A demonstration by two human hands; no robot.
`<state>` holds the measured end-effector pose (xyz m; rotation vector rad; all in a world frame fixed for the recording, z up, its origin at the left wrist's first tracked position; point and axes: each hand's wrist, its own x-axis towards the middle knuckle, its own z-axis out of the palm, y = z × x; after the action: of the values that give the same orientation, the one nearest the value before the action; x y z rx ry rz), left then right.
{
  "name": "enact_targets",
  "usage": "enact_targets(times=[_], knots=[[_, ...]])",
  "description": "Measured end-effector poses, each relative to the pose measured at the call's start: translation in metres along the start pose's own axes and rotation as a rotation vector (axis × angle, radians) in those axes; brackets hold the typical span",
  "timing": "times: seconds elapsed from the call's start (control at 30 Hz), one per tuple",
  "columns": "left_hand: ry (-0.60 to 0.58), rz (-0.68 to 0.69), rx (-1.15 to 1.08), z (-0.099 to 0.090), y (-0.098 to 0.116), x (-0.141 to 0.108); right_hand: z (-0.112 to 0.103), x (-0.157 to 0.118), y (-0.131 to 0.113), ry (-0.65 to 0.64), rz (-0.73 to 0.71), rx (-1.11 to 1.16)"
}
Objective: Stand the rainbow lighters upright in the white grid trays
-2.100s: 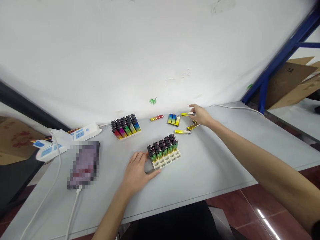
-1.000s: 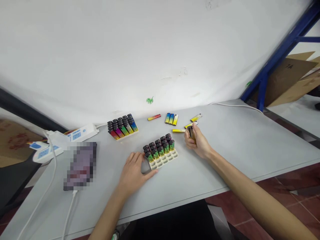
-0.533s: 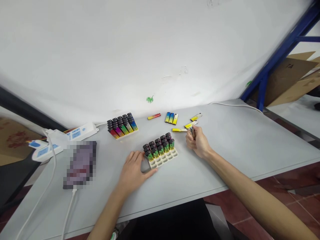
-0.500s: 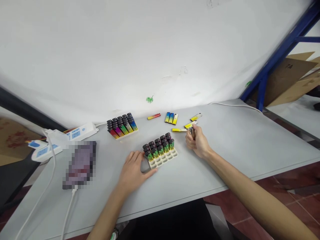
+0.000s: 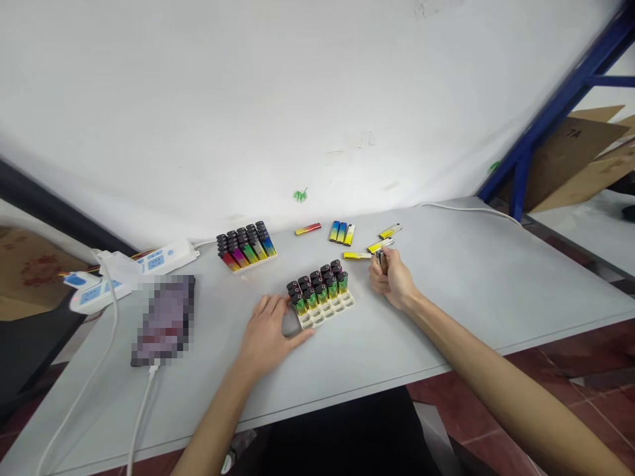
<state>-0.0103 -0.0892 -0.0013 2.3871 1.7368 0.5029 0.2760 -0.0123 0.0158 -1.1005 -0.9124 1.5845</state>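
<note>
My left hand (image 5: 268, 334) lies on the table with thumb and fingers apart, touching the left side of a white slotted tray (image 5: 342, 305). Green lighters (image 5: 321, 293) with black tops fill its back rows, and the front slots show bare. To the right of the tray my right hand (image 5: 391, 276) is closed around a lighter (image 5: 381, 259), of which little more than the top shows. Just behind that hand lie yellow lighters (image 5: 356, 256). A second tray (image 5: 253, 265) at the back left is packed with upright multicoloured lighters (image 5: 247, 246).
Blue and yellow lighters (image 5: 338, 231) and a red-yellow one (image 5: 308, 229) lie near the wall. At the left are a power strip (image 5: 161, 259), a blurred phone (image 5: 166, 318) and white cables (image 5: 141, 410). A blue metal frame (image 5: 520, 175) stands at the right.
The view has shifted slightly. Both hands keep nearly the same place and grip, and the trays and lighters look unmoved on the table.
</note>
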Motion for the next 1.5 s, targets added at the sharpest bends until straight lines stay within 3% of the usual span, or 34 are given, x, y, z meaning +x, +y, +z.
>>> enact_targets(times=[0.13,0.3,0.4,0.6,0.83,1.13,1.33,1.5], knots=[[0.001,-0.002,-0.003,0.0,0.0,0.001,0.0,-0.002,0.003,-0.006,-0.132,-0.14],[-0.008,-0.012,-0.005,0.001,0.0,0.001,-0.002,-0.027,-0.006,0.001,-0.387,-0.649],[-0.009,-0.006,-0.006,0.001,0.0,0.0,0.001,-0.05,-0.022,-0.006,-0.438,-0.828],[0.034,0.028,-0.009,0.003,-0.001,0.001,0.035,-0.078,-0.037,-0.214,-0.389,-0.803],[0.029,0.039,-0.037,0.002,0.0,-0.001,0.079,-0.07,-0.004,-0.344,-0.535,-1.028],[0.035,0.042,-0.032,0.001,0.002,-0.001,0.092,-0.068,-0.014,-0.366,-0.564,-1.404],[0.026,0.04,-0.028,0.001,0.002,0.0,0.098,-0.066,-0.007,-0.383,-0.544,-1.364],[0.046,0.057,-0.03,0.001,0.002,-0.001,0.093,-0.072,-0.011,-0.26,-0.531,-1.281]])
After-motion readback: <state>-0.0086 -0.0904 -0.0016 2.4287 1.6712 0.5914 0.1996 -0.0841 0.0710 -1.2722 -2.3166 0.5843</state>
